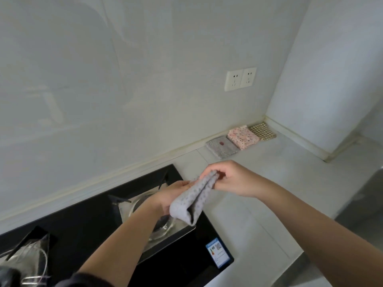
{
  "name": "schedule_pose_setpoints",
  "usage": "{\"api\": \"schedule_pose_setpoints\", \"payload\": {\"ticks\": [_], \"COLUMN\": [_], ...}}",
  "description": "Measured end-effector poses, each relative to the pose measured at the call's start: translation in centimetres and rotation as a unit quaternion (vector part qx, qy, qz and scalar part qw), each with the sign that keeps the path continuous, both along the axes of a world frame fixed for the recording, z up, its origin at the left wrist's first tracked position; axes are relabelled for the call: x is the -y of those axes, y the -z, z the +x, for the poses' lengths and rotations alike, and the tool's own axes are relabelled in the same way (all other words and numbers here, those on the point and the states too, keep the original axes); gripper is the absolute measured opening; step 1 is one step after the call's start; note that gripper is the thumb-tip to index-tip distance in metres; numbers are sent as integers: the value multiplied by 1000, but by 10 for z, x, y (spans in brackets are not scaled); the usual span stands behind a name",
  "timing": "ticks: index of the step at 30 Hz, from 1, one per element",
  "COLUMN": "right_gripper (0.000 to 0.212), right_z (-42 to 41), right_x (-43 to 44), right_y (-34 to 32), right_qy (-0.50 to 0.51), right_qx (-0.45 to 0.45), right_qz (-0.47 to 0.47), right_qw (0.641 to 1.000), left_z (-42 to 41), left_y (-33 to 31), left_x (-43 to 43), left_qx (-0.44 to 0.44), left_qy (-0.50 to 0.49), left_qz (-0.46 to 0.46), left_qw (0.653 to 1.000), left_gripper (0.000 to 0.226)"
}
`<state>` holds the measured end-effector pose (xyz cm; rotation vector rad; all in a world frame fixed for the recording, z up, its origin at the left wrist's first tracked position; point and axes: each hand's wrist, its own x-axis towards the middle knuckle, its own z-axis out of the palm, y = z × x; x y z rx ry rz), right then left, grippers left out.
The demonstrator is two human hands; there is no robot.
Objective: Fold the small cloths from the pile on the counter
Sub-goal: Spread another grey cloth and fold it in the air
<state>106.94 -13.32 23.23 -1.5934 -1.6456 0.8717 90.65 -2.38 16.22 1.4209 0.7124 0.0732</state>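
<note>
Mid-fold: grey cloth [191, 200] held in the air over the stove [176, 255], doubled lengthwise. R hand [232, 179] pinches its top end, L hand [172, 193] cups it w/ fingers curled behind. Three folded cloths [241, 139] sit by the wall. Next, prob. halve it again & set it w/ those.

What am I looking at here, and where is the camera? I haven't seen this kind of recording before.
There is no machine here: these are a person's two bare hands, filmed by one wide-angle camera worn on the head, looking forward and down. The left hand and right hand together hold a grey dotted cloth, partly folded, in the air over a black hob. The right hand's fingers pinch its upper end. On the pale counter, against the wall, three folded cloths lie in a row: a grey folded cloth, a pink patterned cloth and a checked cloth.
</note>
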Motion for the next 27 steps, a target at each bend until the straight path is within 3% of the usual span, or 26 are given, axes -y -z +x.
{"api": "schedule_pose_setpoints", "payload": {"ticks": [2, 3, 7, 10, 13, 17, 19, 22, 24, 27], "right_gripper": [23, 24, 3, 29, 50, 34, 35, 32, 39, 44], "right_z": [22, 34, 79, 110, 137, 161, 168, 171, 176, 187], "right_x": [1, 2, 15, 23, 27, 30, 28, 20, 13, 6], "right_y": [1, 1, -10, -19, -26, -35, -36, -35, -33, -18], "right_qy": [15, 14, 10, 12, -17, -31, -38, -34, 2, 48], "right_qx": [41, 58, 66, 96, 116, 141, 145, 130, 139, 173], "right_qz": [25, 31, 8, -2, 5, -6, -3, 18, 65, 88], "right_qw": [999, 998, 998, 995, 993, 990, 989, 991, 988, 980], "left_z": [16, 26, 38, 41, 54, 74, 87, 110, 121, 130], "left_y": [-1, -2, -26, -47, -54, -55, -59, -68, -71, -75], "left_x": [4, 7, 28, 50, 59, 69, 69, 61, 52, 32], "left_qx": [0, 9, 149, 195, 143, 99, 66, 39, -9, -75], "left_qy": [-27, -47, -167, -105, -24, 52, 73, 123, 174, 242], "left_qz": [47, 117, 258, 397, 479, 554, 546, 440, 355, 288], "left_qw": [999, 992, 940, 891, 866, 825, 832, 889, 919, 924], "left_gripper": [10, 6, 28, 35, 30, 19, 18, 5, 12, 22]}}
